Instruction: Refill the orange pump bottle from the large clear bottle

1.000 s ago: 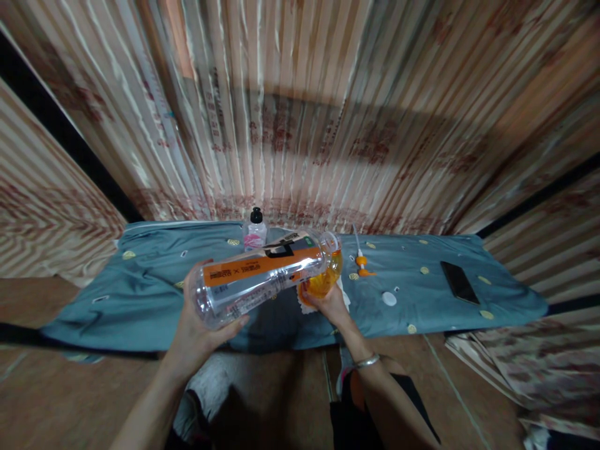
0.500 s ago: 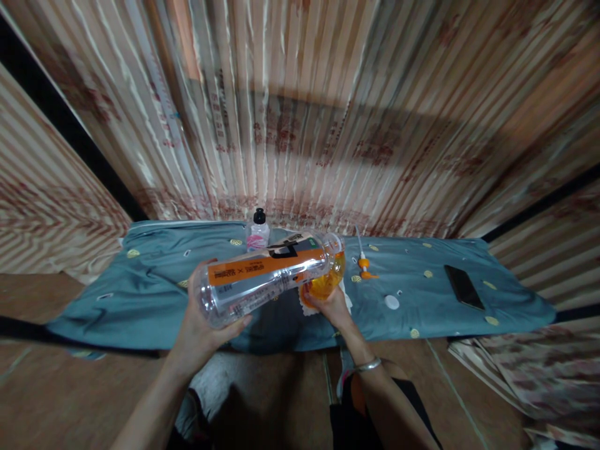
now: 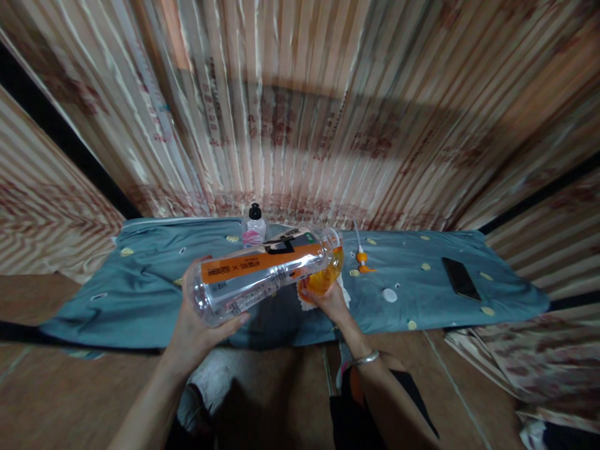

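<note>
My left hand grips the base end of a large clear plastic bottle with an orange label, tipped almost flat, its mouth to the right. That mouth sits over a small container of orange liquid, which my right hand holds from below. A silver bangle is on my right wrist. Both hands hover above the near edge of a blue-green cloth.
On the cloth stand a small pink bottle with a black cap, an orange pump nozzle, a white cap and a black phone. Striped curtains hang behind. My knees are below.
The bottle and both hands hold nearly the same pose. Only the view shifts slightly.
</note>
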`<action>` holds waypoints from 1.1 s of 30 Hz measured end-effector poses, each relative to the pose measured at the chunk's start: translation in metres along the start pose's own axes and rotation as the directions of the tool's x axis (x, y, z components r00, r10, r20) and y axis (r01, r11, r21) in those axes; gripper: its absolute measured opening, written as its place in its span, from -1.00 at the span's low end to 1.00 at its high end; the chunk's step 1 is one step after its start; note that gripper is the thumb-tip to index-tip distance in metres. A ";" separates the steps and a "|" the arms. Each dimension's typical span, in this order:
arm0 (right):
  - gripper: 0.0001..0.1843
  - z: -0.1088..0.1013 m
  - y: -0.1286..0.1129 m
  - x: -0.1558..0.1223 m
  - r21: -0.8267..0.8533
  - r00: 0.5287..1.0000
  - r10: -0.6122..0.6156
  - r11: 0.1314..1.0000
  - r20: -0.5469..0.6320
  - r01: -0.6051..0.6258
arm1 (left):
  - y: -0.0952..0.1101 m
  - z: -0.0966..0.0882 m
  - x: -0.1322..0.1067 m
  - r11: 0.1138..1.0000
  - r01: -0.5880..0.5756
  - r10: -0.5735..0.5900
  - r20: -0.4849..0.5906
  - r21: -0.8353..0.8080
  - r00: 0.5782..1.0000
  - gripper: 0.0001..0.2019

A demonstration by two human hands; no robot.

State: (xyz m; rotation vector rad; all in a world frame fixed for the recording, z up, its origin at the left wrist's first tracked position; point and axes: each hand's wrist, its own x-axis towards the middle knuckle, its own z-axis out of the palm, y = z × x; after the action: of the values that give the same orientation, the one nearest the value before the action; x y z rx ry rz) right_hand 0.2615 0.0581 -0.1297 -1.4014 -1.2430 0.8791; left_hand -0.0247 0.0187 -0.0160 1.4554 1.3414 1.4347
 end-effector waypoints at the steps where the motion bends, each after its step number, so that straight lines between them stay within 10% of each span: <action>1: -0.31 0.000 0.000 0.000 0.003 1.000 0.001 1.000 0.005 -0.001 | -0.001 0.000 0.000 1.000 0.002 -0.002 0.001 -0.004 1.000 -0.03; 33: -0.34 -0.001 -0.001 0.005 0.127 0.997 -0.012 0.992 0.075 0.002 | 0.026 0.003 -0.004 0.998 0.037 -0.038 -0.030 -0.051 0.999 -0.12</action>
State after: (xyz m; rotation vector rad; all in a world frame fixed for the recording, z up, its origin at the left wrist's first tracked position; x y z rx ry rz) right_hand 0.2634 0.0628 -0.1279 -1.2721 -1.2254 0.9969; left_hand -0.0165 0.0092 0.0069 1.3736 1.3351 1.4621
